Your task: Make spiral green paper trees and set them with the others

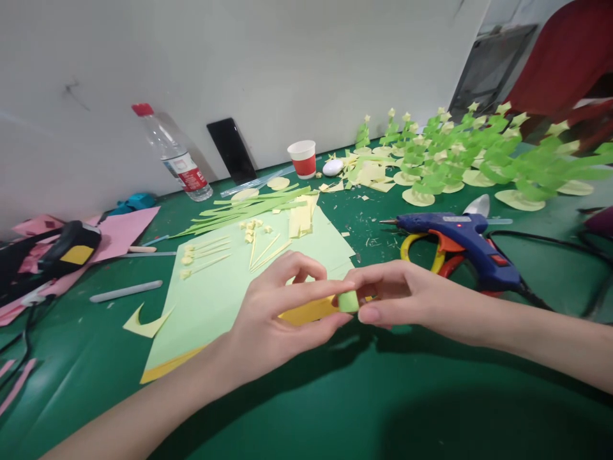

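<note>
My left hand and my right hand meet above the green table. Between their fingertips they pinch a small rolled green paper strip. Both hands are closed on it, thumb against forefinger. Under the hands lies a light green paper sheet over a yellow sheet. Thin yellow sticks and small yellow paper stars rest on the green sheet.
A blue glue gun lies right of the hands beside scissors with yellow and red handles. Several green paper trees stand at the back right. A water bottle, a phone and a red cup stand by the wall. Pink paper lies at left.
</note>
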`<action>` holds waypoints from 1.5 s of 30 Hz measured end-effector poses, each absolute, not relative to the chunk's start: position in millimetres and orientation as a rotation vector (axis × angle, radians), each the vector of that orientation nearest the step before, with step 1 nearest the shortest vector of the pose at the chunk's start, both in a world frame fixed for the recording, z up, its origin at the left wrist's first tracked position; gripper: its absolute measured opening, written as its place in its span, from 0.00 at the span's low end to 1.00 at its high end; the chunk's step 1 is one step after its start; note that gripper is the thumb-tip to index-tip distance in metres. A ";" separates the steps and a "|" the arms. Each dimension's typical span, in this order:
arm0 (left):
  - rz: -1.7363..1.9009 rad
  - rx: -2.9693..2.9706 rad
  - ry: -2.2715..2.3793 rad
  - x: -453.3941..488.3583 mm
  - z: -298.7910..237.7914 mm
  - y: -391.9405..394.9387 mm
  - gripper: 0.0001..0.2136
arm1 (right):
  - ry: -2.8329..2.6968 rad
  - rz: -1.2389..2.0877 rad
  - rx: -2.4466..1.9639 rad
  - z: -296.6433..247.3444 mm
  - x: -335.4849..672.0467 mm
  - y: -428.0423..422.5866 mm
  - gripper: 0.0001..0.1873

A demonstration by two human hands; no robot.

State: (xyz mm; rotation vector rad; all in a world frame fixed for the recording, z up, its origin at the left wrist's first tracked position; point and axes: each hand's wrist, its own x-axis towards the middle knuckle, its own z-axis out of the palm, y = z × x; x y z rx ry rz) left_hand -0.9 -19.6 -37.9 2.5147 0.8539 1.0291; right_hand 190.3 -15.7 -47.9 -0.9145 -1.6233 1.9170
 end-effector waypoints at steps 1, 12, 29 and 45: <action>1.020 2.529 0.867 -0.8 -38.8 -19.3 0.11 | -1.599 1.914 -0.926 -48.1 189.9 -16.0 0.15; 1.039 2.633 0.756 1.8 -41.6 -18.5 0.10 | -1.582 1.889 -0.924 -52.4 184.4 -16.8 0.15; 1.043 2.561 0.833 3.6 -40.0 -22.0 0.08 | -1.555 1.930 -0.862 -50.3 184.4 -19.8 0.13; 1.126 2.385 0.830 -1.3 -47.7 -17.4 0.08 | -1.734 1.438 -0.952 -48.3 183.5 -24.6 0.11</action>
